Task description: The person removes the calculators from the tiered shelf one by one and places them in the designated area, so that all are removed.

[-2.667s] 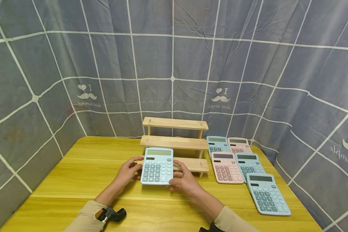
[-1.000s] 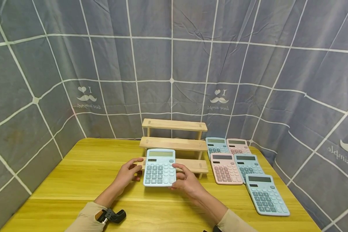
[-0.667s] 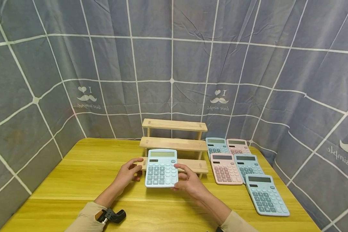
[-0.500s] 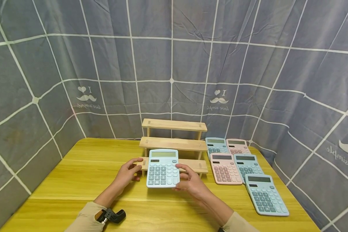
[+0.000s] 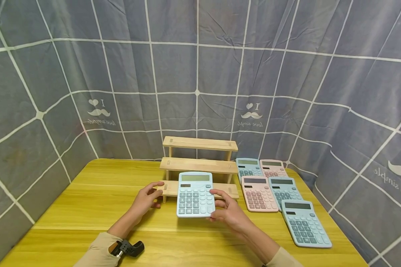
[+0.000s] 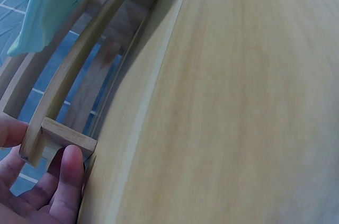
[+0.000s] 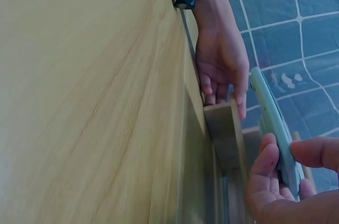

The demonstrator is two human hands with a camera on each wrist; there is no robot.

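In the head view my right hand (image 5: pixel 230 212) grips a light-blue calculator (image 5: pixel 194 198) by its right edge. The calculator's keys face me, and it overlaps the lowest step of a three-tier wooden stand (image 5: pixel 198 165). My left hand (image 5: pixel 144 199) holds the left end of that lowest step. In the left wrist view the fingers of my left hand (image 6: pixel 45 189) are around the step's end and its leg, with the calculator (image 6: pixel 50 9) above. The right wrist view shows the calculator (image 7: pixel 275 126) edge-on between my thumb and fingers.
On the right of the yellow wooden table (image 5: pixel 97 211) lie several other calculators: a near blue one (image 5: pixel 305 224), a pink one (image 5: pixel 258 194), a blue one behind (image 5: pixel 285 189), and two farther back, one blue (image 5: pixel 248 167) and one pink (image 5: pixel 273 168). A grey grid-pattern curtain (image 5: pixel 173 66) hangs behind.
My right hand and the calculator have moved steadily to the right in front of the lowest step, showing more of its left part. My left hand stays at the stand's left end.
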